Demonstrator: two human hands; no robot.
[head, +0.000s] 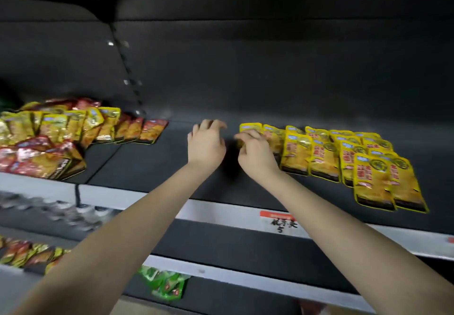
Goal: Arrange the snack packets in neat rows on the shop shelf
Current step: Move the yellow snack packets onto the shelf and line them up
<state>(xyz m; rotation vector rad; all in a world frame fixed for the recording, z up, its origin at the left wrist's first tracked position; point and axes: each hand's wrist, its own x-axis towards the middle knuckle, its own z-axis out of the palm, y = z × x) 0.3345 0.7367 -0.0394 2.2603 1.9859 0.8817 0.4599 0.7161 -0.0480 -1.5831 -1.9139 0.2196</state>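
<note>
Yellow snack packets (326, 157) lie in overlapping rows on the right of the dark shelf (152, 167). My right hand (255, 153) rests at the left end of these rows, its curled fingers on the leftmost yellow packet (250, 127). My left hand (207, 142) hovers over bare shelf just left of it, fingers loosely curled and holding nothing. A loose heap of red and yellow packets (61, 137) lies at the shelf's left.
The shelf's grey front rail carries a red and white price label (282, 221). Lower shelves hold green packets (167, 285) and mixed packets (29, 253) at the left. A slotted upright post (127, 69) stands at the back.
</note>
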